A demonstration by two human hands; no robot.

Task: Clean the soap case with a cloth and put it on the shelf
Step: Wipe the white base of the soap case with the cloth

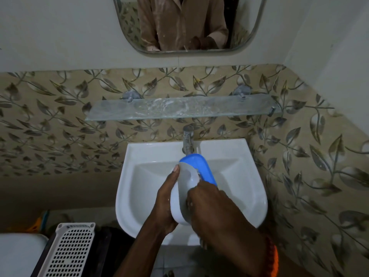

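Observation:
The soap case is white with a blue part along its far right side, and it is held tilted above the white sink. My left hand grips its left edge, thumb up along the rim. My right hand lies over the case's right side with fingers curled against the white face; whether it holds a cloth is hidden. The glass shelf hangs on the wall above the tap, with streaks on its surface.
A chrome tap stands at the sink's back, just behind the case. A mirror hangs above the shelf. A white perforated basket and a white lid sit at the lower left. Leaf-patterned tiles cover the walls.

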